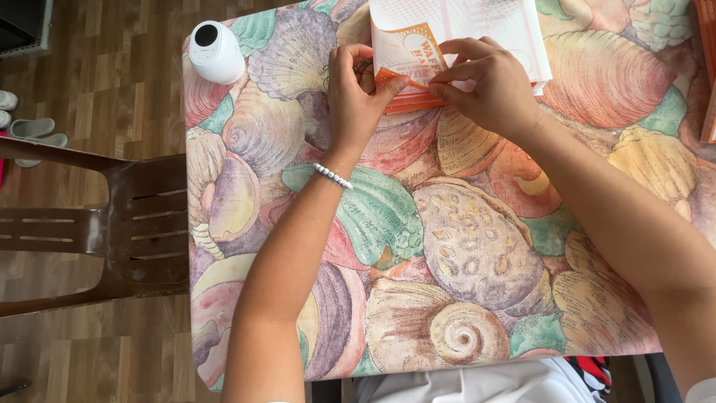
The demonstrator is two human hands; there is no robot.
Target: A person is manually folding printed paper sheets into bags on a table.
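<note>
At the table's far edge, your left hand (356, 89) and right hand (488, 86) both pinch the near corner of the white-and-orange paper wrapper (455, 33), which lies on the shell-patterned tablecloth (462, 246) just beyond your fingers.

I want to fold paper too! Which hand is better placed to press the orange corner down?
Probably the right hand: it lies over the orange corner of the paper; the left hand pinches its edge.

A home, by the look of it; a small table under a seashell-print tablecloth (477, 246) stands on wood-plank flooring (97, 67). A brown plastic chair (112, 231) sits beside it; slippers (33, 128) lie nearby.
</note>
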